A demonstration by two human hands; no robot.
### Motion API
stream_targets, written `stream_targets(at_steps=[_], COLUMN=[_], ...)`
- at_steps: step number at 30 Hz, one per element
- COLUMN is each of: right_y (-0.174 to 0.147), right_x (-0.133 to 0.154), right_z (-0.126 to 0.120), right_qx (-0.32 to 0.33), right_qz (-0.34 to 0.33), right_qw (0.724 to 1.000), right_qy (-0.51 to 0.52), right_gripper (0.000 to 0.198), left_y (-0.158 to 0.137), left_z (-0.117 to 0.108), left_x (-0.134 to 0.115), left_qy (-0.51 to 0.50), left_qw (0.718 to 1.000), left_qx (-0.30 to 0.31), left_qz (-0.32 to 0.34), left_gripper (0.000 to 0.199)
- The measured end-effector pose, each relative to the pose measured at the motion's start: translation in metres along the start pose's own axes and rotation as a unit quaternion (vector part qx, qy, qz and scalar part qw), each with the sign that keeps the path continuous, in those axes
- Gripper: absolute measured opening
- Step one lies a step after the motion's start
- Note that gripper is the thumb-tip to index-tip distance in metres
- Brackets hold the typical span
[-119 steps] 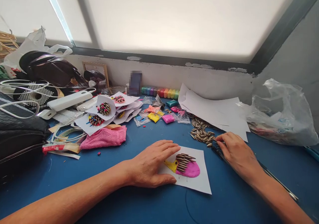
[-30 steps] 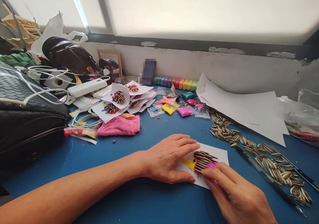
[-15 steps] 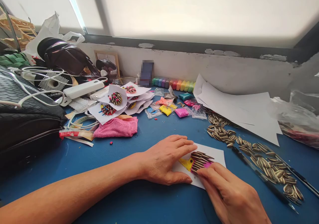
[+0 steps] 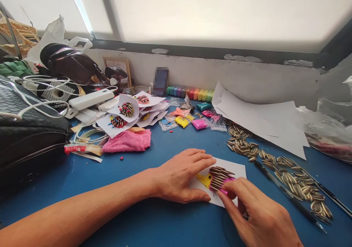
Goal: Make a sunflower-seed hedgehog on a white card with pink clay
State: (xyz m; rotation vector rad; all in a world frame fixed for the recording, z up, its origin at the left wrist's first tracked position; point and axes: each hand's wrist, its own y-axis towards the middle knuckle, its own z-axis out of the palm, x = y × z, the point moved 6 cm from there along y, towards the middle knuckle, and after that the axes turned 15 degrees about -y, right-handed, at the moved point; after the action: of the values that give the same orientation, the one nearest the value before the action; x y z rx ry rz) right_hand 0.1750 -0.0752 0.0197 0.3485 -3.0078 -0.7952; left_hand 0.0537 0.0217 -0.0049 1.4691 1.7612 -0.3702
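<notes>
1. Our right hand has its thumb and forefinger a little apart at the lower edge of the pink clay, the colour showing between their tips. We make out no seed there, but cannot tell whether the fingers hide one.
2. Our left hand is spread and loose, laid over the left side of the card; it grips nothing, and seems to steady the paper from above.
3. The card lies flat on the table, between our hands. The yellow clay, with its dark dot, shows in the gap between left thumb and forefinger.
4. Rows of seeds cover the pink clay next to the yellow, their tips pointing right. We judge the step in hand to be pressing in a seed, or firming the clay, below these rows.
5. A further seed would, we think, call for a fine pinch and a matching slant, while the left palm stays light.
6. Our right wrist comes in low from the near right, knuckles up; our left forearm stretches in from the lower left, palm down.
7. Beyond the right hand, more seeds lie in a loose heap beside a pen.
</notes>
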Motion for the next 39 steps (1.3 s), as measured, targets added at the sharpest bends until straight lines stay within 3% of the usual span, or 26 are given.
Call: stream_targets(at_steps=[9,15,19,26,30,34,39], right_y=[-0.003,0.004,0.001,-0.012,-0.013,-0.005,0.003], right_x=[0.007,-0.060,-0.103,-0.120,-0.122,-0.111,-0.097], right_z=[-0.005,-0.018,-0.015,0.004,-0.001,-0.002,0.019], right_qx=[-0.033,-0.047,-0.010,0.057,0.050,0.013,0.018], right_qz=[-0.060,0.056,0.141,0.151,0.160,0.115,0.028], right_qw=[0.998,0.988,0.974,0.967,0.956,0.964,0.972], right_qy=[-0.010,-0.133,-0.176,-0.196,-0.239,-0.238,-0.233], right_gripper=[0.024,0.033,0.046,0.033,0.030,0.036,0.039], left_y=[0.000,0.001,0.001,0.000,0.000,0.001,0.002], left_z=[0.000,0.001,0.000,0.000,0.000,0.000,0.000], left_x=[0.000,0.000,-0.001,-0.001,-0.001,0.000,-0.002], left_qy=[-0.006,-0.017,-0.023,-0.028,-0.028,-0.024,-0.022], left_qw=[1.000,0.999,0.999,0.998,0.999,0.999,0.999], left_qx=[-0.001,0.011,0.011,0.014,0.010,0.014,0.016], left_qz=[-0.024,-0.031,-0.039,-0.046,-0.041,-0.046,-0.040], left_gripper=[0.076,0.077,0.076,0.076,0.077,0.077,0.079])
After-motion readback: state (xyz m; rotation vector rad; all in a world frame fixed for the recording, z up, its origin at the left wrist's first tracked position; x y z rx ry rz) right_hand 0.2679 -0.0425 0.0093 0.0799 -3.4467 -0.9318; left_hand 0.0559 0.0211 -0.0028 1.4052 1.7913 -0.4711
